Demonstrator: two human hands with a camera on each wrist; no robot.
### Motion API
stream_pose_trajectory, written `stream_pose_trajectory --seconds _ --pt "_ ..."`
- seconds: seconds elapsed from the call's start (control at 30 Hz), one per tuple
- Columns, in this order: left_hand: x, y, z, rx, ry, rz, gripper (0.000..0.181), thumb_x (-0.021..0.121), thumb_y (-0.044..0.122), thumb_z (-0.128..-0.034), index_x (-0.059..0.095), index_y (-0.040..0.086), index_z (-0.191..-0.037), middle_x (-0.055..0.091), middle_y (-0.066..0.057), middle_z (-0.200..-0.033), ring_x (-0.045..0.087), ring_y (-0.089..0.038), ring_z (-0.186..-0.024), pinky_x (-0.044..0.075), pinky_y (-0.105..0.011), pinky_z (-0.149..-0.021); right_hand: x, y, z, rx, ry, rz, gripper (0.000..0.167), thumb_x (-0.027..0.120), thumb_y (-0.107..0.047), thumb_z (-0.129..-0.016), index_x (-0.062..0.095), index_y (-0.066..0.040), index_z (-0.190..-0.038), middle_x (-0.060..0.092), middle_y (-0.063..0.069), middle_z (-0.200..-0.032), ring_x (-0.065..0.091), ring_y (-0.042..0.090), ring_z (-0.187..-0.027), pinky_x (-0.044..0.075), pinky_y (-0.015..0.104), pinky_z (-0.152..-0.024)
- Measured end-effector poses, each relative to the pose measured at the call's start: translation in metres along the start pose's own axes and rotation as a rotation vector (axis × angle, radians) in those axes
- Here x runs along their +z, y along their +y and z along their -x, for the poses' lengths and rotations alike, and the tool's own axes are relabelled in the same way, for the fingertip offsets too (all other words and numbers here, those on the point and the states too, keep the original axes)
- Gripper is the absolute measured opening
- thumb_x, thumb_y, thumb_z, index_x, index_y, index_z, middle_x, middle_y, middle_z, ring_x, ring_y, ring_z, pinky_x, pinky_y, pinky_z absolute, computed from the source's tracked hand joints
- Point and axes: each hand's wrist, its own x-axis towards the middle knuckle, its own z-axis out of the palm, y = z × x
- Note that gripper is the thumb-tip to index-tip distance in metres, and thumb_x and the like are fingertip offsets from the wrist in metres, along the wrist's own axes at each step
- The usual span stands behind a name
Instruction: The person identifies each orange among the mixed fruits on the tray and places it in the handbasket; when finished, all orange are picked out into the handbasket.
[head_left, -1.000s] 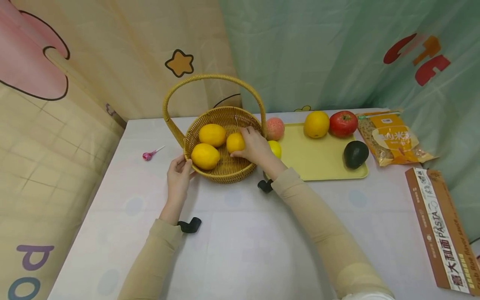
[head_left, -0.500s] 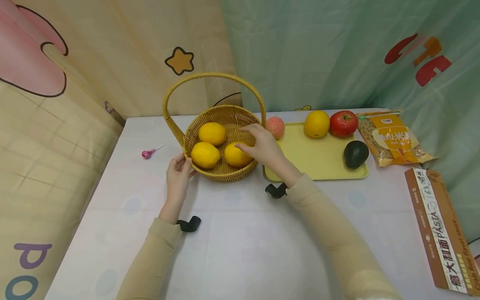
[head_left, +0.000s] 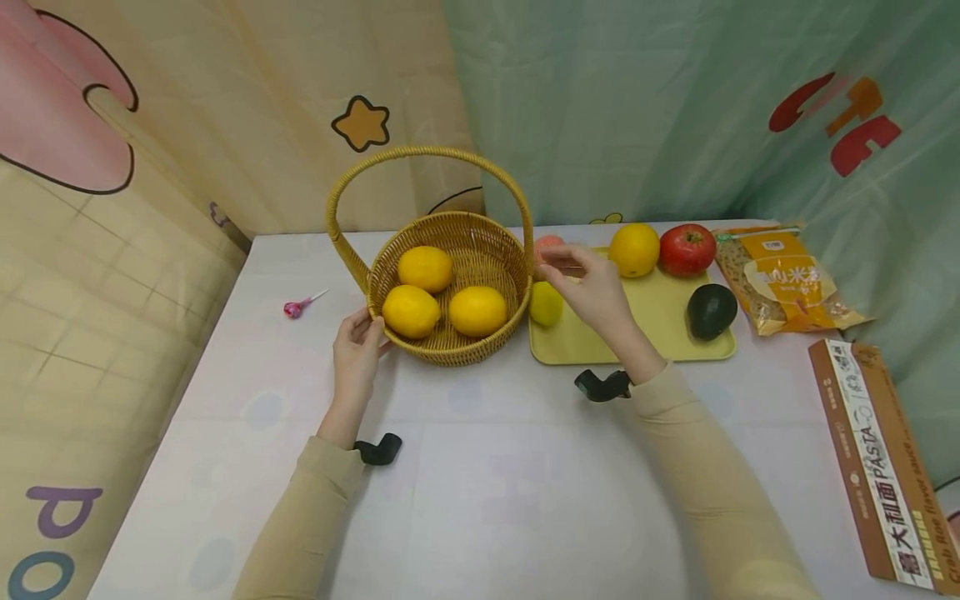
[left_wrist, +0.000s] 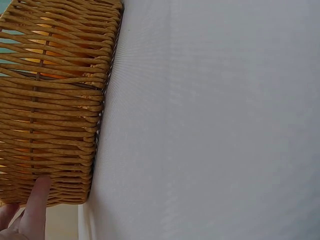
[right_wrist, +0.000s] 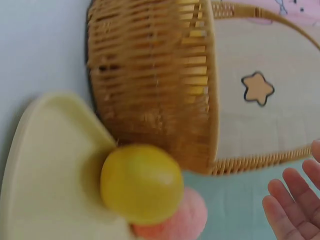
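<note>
A wicker basket (head_left: 457, 354) with a tall handle stands at the back of the table. Three lemons (head_left: 477, 312) lie in it. My left hand (head_left: 357, 354) grips the basket's left front rim, thumb on top and fingers on the outer wall; in the left wrist view a finger (left_wrist: 36, 205) touches the weave. Over the left part of a yellow tray (head_left: 637, 321), my right hand (head_left: 596, 292) hovers with its fingers spread and nothing in them. Below it are a yellow-green fruit (head_left: 546, 304), plainer in the right wrist view, and a pink peach-like fruit (head_left: 550, 244), partly hidden.
On the tray sit an orange (head_left: 633, 250), a red apple-like fruit (head_left: 687, 250) and a dark avocado (head_left: 712, 312). A grain bag (head_left: 783, 279) and a pasta box (head_left: 877, 458) lie at the right. A lollipop (head_left: 295, 309) lies left of the basket.
My right hand has let go of a lemon, which now rests at the basket's front right, and has moved right, out over the tray. The left hand has stayed on the rim.
</note>
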Motion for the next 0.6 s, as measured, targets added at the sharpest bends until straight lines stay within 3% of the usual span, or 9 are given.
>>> stream_pose_trajectory --seconds 0.17,0.37,0.47,0.6 --pt "0.000 -0.001 0.000 0.004 0.000 0.011 0.047 0.051 0.020 -0.1029 0.040 0.002 -0.145 0.049 -0.017 -0.142 0.054 -0.017 -0.115 0.056 -0.037 -0.098 -0.024 0.021 0.002 0.118 0.071 0.017 0.032 0.066 -0.026 -0.095 0.068 -0.005 -0.120 0.069 0.013 -0.119 0.065 0.022 -0.108 0.056 0.029 -0.098" --pt "-0.001 -0.001 0.001 -0.004 0.001 0.003 0.047 0.051 0.022 -0.1031 0.040 0.003 -0.145 0.048 -0.016 -0.143 0.053 -0.019 -0.118 0.056 -0.037 -0.098 -0.050 0.041 0.001 0.217 0.201 0.058 0.036 0.067 -0.032 -0.094 0.069 -0.006 -0.118 0.070 0.012 -0.117 0.061 -0.005 -0.092 0.052 0.007 -0.086" --pt "-0.001 -0.001 0.001 -0.003 -0.002 0.002 0.048 0.051 0.022 -0.1031 0.040 0.003 -0.145 0.048 -0.016 -0.143 0.053 -0.021 -0.120 0.056 -0.038 -0.099 -0.061 0.048 0.001 0.256 0.241 0.087 0.036 0.066 -0.033 -0.094 0.069 -0.005 -0.118 0.070 0.012 -0.116 0.057 -0.010 -0.088 0.049 0.005 -0.084" --pt "-0.001 -0.001 0.000 0.004 -0.006 0.005 0.048 0.051 0.021 -0.1032 0.039 0.003 -0.146 0.048 -0.017 -0.144 0.052 -0.021 -0.121 0.055 -0.040 -0.100 -0.071 0.054 0.002 0.316 0.245 0.107 0.040 0.064 -0.037 -0.095 0.067 -0.007 -0.122 0.068 0.012 -0.120 0.058 -0.005 -0.093 0.049 0.008 -0.086"
